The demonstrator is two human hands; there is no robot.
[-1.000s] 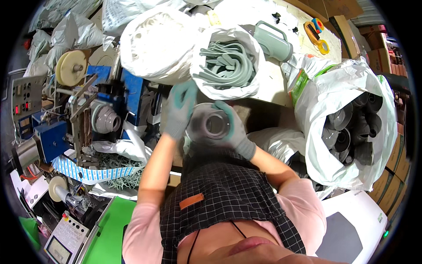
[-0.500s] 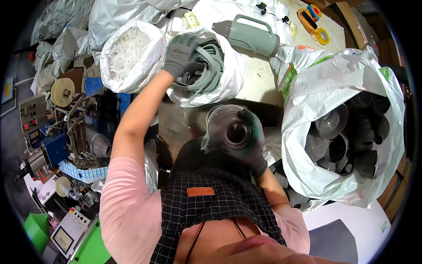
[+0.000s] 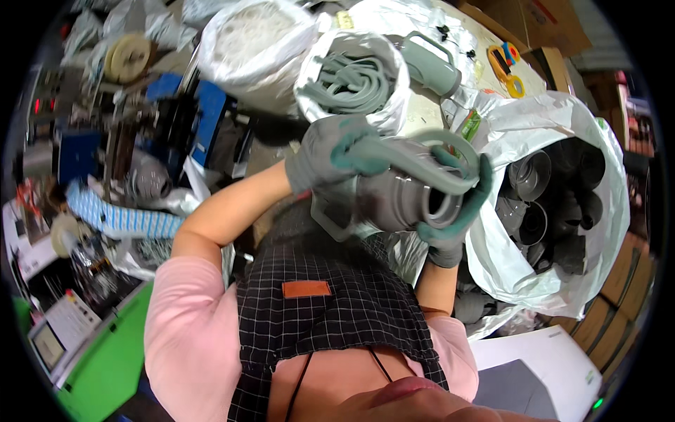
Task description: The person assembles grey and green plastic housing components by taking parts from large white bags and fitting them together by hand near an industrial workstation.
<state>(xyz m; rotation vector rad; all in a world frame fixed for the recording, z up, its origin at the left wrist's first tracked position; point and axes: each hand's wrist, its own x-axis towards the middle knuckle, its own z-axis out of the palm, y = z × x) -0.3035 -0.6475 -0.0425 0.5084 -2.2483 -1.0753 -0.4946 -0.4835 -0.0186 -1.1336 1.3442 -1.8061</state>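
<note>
My left hand (image 3: 337, 151), in a grey glove with green on the fingers, grips a grey-green plastic handle strap (image 3: 415, 163). The strap's ringed end lies over the neck of a dark grey, translucent jug body (image 3: 394, 202), lying on its side above my lap. My right hand (image 3: 464, 207), gloved alike, wraps round the open-mouthed neck end. A grey angular loop (image 3: 332, 219) shows below my left hand, blurred. Just beyond, a white sack (image 3: 402, 91) holds several more grey-green straps (image 3: 355, 83).
To the right, a big white bag (image 3: 485, 243) holds several dark jug bodies (image 3: 562, 211). A grey-green jug (image 3: 430, 65) lies on the table beyond, near tape rolls (image 3: 506, 67). Another sack (image 3: 253, 67) holds pale rings. Machinery (image 3: 84, 165) stands at left.
My left hand has come out of the sack of straps with one and brought it to the jug body. The body has tilted onto its side in my right hand.
</note>
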